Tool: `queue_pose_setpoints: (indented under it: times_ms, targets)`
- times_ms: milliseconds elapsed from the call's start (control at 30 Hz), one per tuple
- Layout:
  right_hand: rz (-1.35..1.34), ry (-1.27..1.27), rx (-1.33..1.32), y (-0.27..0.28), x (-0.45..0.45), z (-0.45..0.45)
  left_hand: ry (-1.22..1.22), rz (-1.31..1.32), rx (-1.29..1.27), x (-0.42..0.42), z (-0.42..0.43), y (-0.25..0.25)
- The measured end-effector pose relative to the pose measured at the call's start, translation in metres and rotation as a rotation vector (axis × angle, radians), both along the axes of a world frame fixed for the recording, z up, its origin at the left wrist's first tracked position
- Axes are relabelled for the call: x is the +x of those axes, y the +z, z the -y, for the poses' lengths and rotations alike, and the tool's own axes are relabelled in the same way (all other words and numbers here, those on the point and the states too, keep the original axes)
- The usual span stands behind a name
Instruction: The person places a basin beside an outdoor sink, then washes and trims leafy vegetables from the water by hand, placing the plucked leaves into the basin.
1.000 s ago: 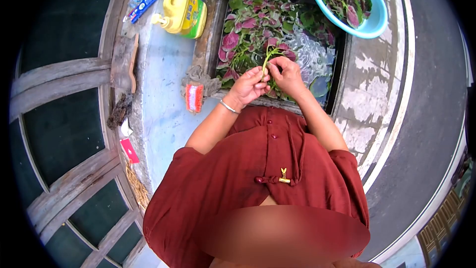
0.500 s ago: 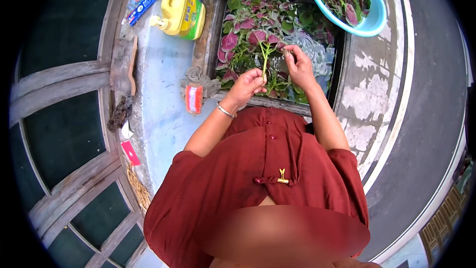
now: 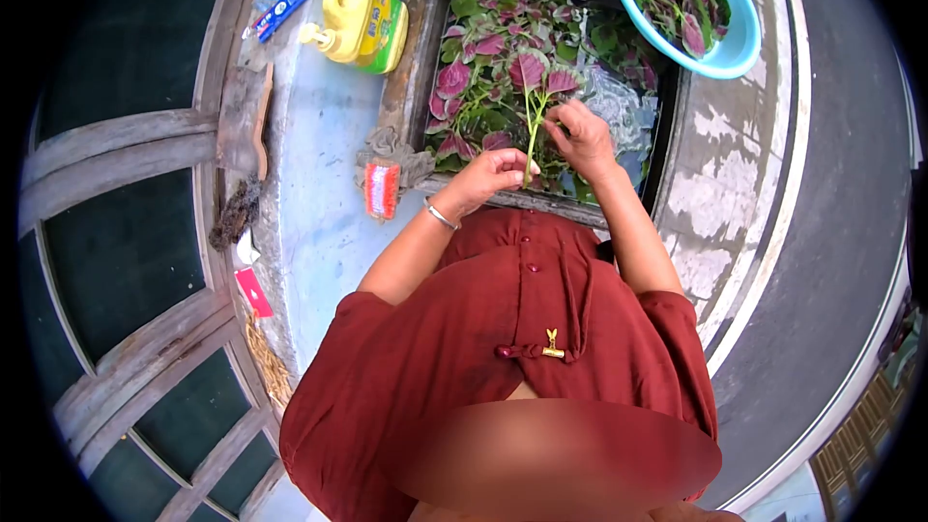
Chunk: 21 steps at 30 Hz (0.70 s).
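Leafy stem (image 3: 533,135): one, in left hand (image 3: 490,177) | basin (image 3: 742,46): one | brush (image 3: 382,190): one

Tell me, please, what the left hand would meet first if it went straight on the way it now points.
Beyond the leafy stem the left hand pinches, probably the right hand, though depth is unclear.

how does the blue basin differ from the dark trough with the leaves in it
The blue basin is round and the trough is rectangular. The basin is smooth and light blue, while the trough is dark and rough-edged. Leaves sit in a small heap in the basin, but lie spread across the trough, with rippled water showing. Both hold green and purple leaves.
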State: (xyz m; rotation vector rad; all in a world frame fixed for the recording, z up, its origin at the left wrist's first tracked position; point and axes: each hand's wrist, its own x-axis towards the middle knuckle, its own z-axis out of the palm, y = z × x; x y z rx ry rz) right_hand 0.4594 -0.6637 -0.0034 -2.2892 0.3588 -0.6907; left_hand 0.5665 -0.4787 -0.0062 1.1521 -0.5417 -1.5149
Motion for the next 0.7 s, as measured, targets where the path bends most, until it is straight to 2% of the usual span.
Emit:
queue_pose_setpoints:
  times_ms: [67, 133, 200, 300, 367, 533, 600, 700]
  targets:
    - [-0.02, 0.035, -0.043, 0.007, 0.0, -0.001, -0.04, 0.064, 0.037, 0.005, 0.004, 0.014]
    - [-0.006, 0.101, -0.148, 0.013, 0.001, -0.004, 0.036, -0.419, 0.136, 0.018, 0.01, 0.026]
    - [-0.006, 0.119, -0.176, 0.009, 0.0, -0.008, 0.106, -0.568, 0.14, 0.026, 0.01, 0.02]
    - [-0.036, 0.153, -0.167, 0.008, 0.001, -0.011, 0.06, -0.602, 0.191, 0.028, 0.011, 0.019]
    - [-0.016, 0.158, -0.119, 0.012, 0.0, -0.011, 0.07, -0.298, 0.231, 0.02, 0.011, 0.017]
    - [-0.004, 0.176, -0.003, 0.003, -0.001, -0.009, 0.127, -0.163, 0.229, 0.008, 0.012, 0.013]
    - [-0.101, 0.232, 0.066, 0.001, -0.002, -0.009, 0.095, 0.186, 0.188, 0.007, 0.014, 0.01]
    - [-0.123, 0.127, 0.181, -0.003, 0.0, -0.02, 0.128, 0.282, 0.114, 0.005, 0.016, 0.005]
